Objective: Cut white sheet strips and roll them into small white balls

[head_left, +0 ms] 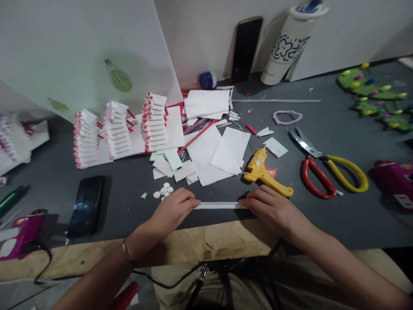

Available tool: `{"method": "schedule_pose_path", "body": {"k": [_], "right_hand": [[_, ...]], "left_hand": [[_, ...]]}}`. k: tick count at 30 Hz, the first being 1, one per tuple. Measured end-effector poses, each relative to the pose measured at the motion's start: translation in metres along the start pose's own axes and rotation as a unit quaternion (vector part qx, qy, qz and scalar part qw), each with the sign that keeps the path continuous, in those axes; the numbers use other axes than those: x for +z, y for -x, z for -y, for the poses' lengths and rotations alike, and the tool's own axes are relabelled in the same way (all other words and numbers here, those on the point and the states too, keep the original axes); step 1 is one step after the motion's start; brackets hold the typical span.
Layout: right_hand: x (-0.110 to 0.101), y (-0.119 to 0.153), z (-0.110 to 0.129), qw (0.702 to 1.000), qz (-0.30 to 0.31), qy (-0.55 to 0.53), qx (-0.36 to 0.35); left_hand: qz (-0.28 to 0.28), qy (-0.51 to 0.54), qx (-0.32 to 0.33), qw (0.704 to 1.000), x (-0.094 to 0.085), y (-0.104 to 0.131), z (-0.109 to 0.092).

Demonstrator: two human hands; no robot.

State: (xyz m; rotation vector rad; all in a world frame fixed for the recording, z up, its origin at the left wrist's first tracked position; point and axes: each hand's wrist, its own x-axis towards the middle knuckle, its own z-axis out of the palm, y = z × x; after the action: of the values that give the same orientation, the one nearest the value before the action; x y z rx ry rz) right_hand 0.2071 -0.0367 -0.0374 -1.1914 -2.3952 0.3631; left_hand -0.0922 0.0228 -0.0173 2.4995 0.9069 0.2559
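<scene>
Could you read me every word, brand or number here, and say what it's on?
No text is legible.
White cylindrical tumbler with blue patterns: small dark mark near its base, too small to read.
Magenta boxy device at the right edge: white patch, too blurred to show any lettering.

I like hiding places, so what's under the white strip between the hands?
Dark tabletop shows along both long sides of the white strip. Directly beneath is covered, and the left hand and right hand hide its ends.
</scene>
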Motion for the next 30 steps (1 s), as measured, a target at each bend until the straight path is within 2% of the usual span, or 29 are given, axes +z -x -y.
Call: {"method": "schedule_pose_path", "body": {"k": [3, 5, 12, 16, 20, 24, 26, 30], "right_hand": [[-0.003, 0.003, 0.0, 0.999, 0.022, 0.024, -0.013], [-0.006, 0.003, 0.001, 0.998, 0.03, 0.052, -0.032], [-0.012, 0.004, 0.002, 0.984, 0.05, 0.141, -0.095], [-0.014, 0.005, 0.005, 0.977, 0.072, 0.174, -0.101], [-0.016, 0.006, 0.014, 0.975, 0.082, 0.188, -0.088], [-0.013, 0.009, 0.031, 0.972, 0.072, 0.217, -0.057], [-0.008, 0.01, 0.041, 0.964, 0.06, 0.256, -0.039], [0.0, 0.012, 0.056, 0.948, 0.044, 0.315, -0.006]], "left_hand": [[0.023, -0.023, -0.018, 0.999, 0.001, 0.002, 0.002], [0.039, -0.043, -0.006, 0.998, 0.001, 0.003, 0.004], [0.06, -0.159, 0.128, 0.977, -0.002, 0.007, 0.008], [0.076, -0.19, 0.165, 0.965, -0.005, 0.007, 0.006], [0.12, -0.199, 0.162, 0.959, -0.01, 0.006, -0.001], [0.171, -0.158, 0.117, 0.965, -0.02, 0.004, -0.013], [0.181, -0.152, 0.102, 0.966, -0.025, 0.002, -0.019], [0.182, -0.183, 0.124, 0.958, -0.029, -0.002, -0.026]]}}
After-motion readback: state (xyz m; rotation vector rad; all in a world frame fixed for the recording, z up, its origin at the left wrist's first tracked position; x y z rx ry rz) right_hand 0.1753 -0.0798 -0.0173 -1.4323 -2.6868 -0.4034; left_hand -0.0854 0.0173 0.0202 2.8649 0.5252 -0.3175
